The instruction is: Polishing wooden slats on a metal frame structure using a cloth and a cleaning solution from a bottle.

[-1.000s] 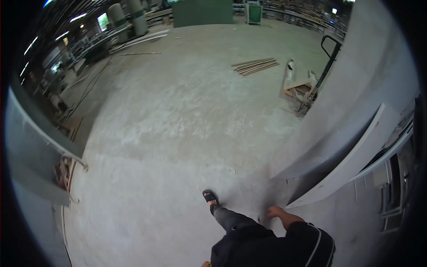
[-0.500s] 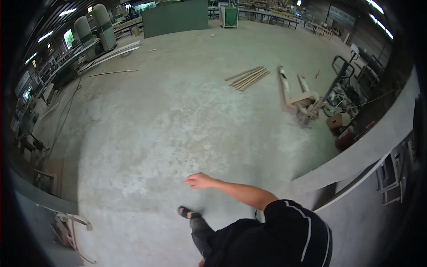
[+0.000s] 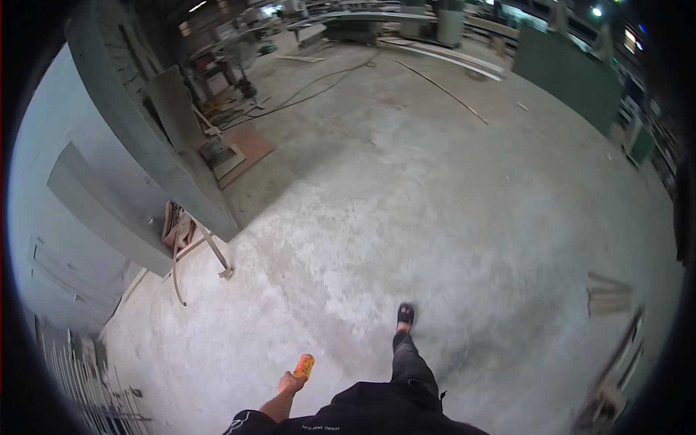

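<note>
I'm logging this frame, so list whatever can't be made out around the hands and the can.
- Right hand: not in the head view, either beyond the lower edge or behind the dark shirt.
- Left hand: its fingers on the orange can are too small to sort out.
- Can: its print and top are too small and blurred to make out.
- Second foot: hidden; only one sandal shows.
- Planks at the right rim: blurred and bent by the lens.

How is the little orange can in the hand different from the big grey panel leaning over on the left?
The orange can is small, round and bright; the grey panel is large, flat and dull. The can is held off the floor in the left hand; the panel leans against the pale wall, untouched. The can is close to the person; the panel is farther away. Both are to the person's left.
</note>
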Available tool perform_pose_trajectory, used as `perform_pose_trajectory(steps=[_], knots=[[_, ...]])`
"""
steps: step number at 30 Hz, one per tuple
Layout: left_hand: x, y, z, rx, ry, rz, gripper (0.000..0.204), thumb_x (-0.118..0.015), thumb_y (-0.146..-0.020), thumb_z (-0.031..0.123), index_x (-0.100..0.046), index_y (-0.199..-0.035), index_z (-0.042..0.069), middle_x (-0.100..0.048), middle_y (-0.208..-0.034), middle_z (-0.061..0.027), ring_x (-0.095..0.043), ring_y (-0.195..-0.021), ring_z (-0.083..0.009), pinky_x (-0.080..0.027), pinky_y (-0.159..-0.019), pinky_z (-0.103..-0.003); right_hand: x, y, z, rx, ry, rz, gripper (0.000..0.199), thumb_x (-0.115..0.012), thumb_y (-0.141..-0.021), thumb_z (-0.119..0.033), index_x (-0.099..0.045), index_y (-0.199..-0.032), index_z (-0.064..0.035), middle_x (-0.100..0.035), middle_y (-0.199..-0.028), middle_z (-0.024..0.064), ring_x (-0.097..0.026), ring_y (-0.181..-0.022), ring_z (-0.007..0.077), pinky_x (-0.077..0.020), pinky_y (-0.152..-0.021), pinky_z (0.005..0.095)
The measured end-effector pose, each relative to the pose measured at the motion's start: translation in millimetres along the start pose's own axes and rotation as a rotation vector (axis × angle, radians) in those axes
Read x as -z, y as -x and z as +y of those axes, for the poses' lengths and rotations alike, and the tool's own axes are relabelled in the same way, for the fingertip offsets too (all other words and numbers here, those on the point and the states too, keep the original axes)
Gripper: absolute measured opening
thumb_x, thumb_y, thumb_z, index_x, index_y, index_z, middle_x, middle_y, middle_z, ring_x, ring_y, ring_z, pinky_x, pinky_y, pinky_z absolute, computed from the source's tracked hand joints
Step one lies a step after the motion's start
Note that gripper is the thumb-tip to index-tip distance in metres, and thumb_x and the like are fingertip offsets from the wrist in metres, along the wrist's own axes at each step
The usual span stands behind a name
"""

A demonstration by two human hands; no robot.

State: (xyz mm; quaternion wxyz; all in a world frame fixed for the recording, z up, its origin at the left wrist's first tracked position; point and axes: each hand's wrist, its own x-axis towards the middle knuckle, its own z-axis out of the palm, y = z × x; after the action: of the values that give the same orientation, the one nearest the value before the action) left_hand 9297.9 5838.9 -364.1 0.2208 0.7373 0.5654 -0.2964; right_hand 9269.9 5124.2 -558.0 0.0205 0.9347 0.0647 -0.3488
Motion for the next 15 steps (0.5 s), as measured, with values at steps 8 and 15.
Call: perform_pose_trajectory(steps=[8,15], knots=[[119,-37,243,0.194,0.126,-0.095,0.081,-0.071,-0.067,0.056,-0.056,-0.125,0.000,-0.061,-0.125,-0.0201,-0.059,-0.118,-0.0315,-0.048,-0.097,-0.040,440,-504,-209,0.145,-0.973,0.245,0.015,-0.063,-0.077,-0.017,-0.067,-0.080,-0.0033,-0.065,-0.070,0.0126,-0.061,-0.065,0.0243,-0.0478,-0.062,0.0407],[170,-154,433,0.298,0.193,-0.236,0.078,-0.074,-0.063,0.055,-0.064,-0.119,0.002,-0.063,-0.124,-0.0202,-0.061,-0.116,-0.0321,-0.048,-0.096,-0.040,931,-739,-461,0.682,-1.198,0.404,0.009,-0.066,-0.090,-0.011,-0.063,-0.095,-0.0040,-0.063,-0.079,0.0024,-0.058,-0.070,0.0102,-0.0492,-0.062,0.0261]])
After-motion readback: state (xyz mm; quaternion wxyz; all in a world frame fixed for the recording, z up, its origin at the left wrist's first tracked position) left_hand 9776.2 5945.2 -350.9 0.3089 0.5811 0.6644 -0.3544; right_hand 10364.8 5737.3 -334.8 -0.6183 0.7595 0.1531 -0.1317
